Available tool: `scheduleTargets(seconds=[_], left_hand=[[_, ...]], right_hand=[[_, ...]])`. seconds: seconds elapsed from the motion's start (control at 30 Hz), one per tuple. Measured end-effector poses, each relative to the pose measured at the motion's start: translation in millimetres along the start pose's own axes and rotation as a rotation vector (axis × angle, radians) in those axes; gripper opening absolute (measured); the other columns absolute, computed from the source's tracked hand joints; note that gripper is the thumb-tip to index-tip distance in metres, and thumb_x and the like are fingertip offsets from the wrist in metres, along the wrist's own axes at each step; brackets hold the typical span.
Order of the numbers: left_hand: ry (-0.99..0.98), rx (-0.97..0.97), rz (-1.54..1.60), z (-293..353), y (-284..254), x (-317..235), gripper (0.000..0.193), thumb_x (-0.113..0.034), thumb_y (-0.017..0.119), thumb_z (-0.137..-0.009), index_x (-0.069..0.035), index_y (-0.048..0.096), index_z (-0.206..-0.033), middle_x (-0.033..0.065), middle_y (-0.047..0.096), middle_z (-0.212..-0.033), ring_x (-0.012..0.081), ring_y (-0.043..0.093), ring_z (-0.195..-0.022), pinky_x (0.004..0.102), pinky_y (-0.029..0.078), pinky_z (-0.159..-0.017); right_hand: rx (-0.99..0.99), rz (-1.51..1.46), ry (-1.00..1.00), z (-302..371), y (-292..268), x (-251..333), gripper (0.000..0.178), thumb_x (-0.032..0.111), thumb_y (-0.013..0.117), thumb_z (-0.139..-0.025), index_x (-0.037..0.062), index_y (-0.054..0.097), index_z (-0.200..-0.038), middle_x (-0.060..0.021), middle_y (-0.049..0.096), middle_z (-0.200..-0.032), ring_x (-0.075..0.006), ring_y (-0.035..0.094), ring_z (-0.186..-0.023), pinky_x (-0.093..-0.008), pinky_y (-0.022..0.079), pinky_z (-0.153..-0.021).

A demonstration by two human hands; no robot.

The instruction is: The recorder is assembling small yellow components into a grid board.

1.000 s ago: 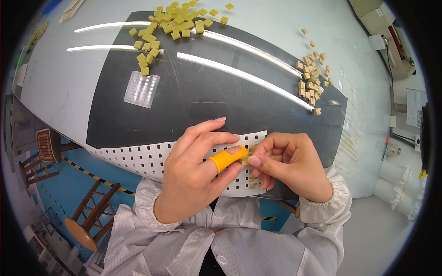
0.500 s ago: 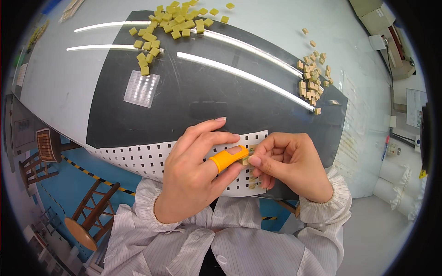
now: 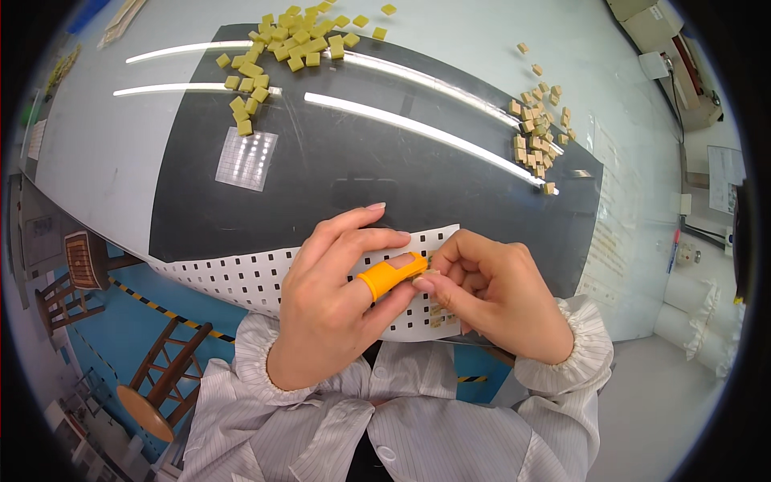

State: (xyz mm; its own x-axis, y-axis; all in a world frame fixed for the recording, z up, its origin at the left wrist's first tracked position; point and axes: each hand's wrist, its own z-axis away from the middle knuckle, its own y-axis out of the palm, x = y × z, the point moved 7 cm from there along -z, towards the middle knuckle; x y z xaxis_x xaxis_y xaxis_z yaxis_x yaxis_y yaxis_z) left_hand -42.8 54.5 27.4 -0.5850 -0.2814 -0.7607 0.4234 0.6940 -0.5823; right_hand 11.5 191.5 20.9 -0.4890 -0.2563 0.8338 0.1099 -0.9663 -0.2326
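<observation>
My left hand (image 3: 329, 285) is over the white perforated sheet (image 3: 249, 281), wearing an orange finger guard (image 3: 377, 281) on its index finger. Its thumb and index finger pinch a small block, nearly all hidden now. My right hand (image 3: 502, 289) meets it there, thumb and fingertips closed together at the block. What the right fingertips hold, if anything, is covered by the fingers. Beside them, on the sheet's right end, small beige pieces (image 3: 438, 315) sit in rows, partly under my right hand.
A dark mat (image 3: 361, 177) covers much of the table. Yellow-green square blocks (image 3: 297, 40) are heaped at the far side, beige blocks (image 3: 534, 136) at the far right. A clear gridded square (image 3: 246, 161) lies on the mat's left. A wooden stool (image 3: 148, 402) stands on the floor.
Both hands have shifted slightly left in view, as have the block heaps. My right thumb and fingertips now cover more of the small block, which showed more plainly before.
</observation>
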Motion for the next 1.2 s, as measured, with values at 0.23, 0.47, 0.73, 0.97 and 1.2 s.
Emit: scheduleTargets(seconds=[0.23, 0.47, 0.73, 0.97, 1.2], left_hand=[[-0.021, 0.031, 0.006, 1, 2, 1, 0.028, -0.003, 0.082, -0.065, -0.006, 0.075, -0.092, 0.005, 0.068, -0.108, 0.0306, 0.057, -0.117, 0.0407, 0.049, -0.093], [-0.03, 0.027, 0.013, 1, 2, 2, 0.028, -0.002, 0.082, -0.064, -0.005, 0.075, -0.092, 0.0047, 0.068, -0.108, 0.0305, 0.057, -0.118, 0.0403, 0.049, -0.093], [-0.033, 0.028, -0.007, 1, 2, 1, 0.028, -0.004, 0.083, -0.064, -0.005, 0.074, -0.091, 0.0047, 0.069, -0.108, 0.0307, 0.057, -0.118, 0.0414, 0.048, -0.094], [-0.037, 0.025, -0.001, 0, 2, 2, 0.028, -0.003, 0.082, -0.065, -0.005, 0.075, -0.091, 0.0048, 0.069, -0.108, 0.0306, 0.057, -0.118, 0.0414, 0.048, -0.093], [-0.011, 0.017, -0.001, -3, 1, -1, 0.025, -0.004, 0.081, -0.065, -0.003, 0.074, -0.089, 0.0051, 0.068, -0.105, 0.0305, 0.058, -0.114, 0.0404, 0.05, -0.091]], right_hand=[[-0.305, 0.203, -0.146, 4, -37, -1, 0.008, 0.005, 0.064, -0.093, -0.0015, 0.059, -0.094, -0.0006, 0.06, -0.068, -0.0024, 0.053, -0.057, -0.0176, 0.041, -0.047], [-0.485, 0.458, -0.387, 13, -24, 15, 0.017, -0.001, 0.077, -0.079, 0.0013, 0.067, -0.093, -0.0024, 0.059, -0.077, -0.0073, 0.052, -0.058, -0.0203, 0.043, -0.053], [-0.462, 0.536, -0.389, 19, -11, 14, 0.012, 0.0, 0.077, -0.078, 0.001, 0.07, -0.088, -0.0042, 0.061, -0.079, -0.0099, 0.055, -0.056, -0.023, 0.045, -0.051], [-0.447, 0.559, -0.426, 21, -8, 15, 0.012, 0.004, 0.073, -0.08, 0.0013, 0.066, -0.09, -0.0086, 0.059, -0.081, -0.0247, 0.063, -0.065, -0.0337, 0.052, -0.057], [-0.42, 0.45, -0.285, 16, -13, 14, 0.011, 0.004, 0.074, -0.081, 0.0002, 0.065, -0.086, -0.0084, 0.06, -0.078, -0.0208, 0.062, -0.059, -0.0312, 0.05, -0.054]])
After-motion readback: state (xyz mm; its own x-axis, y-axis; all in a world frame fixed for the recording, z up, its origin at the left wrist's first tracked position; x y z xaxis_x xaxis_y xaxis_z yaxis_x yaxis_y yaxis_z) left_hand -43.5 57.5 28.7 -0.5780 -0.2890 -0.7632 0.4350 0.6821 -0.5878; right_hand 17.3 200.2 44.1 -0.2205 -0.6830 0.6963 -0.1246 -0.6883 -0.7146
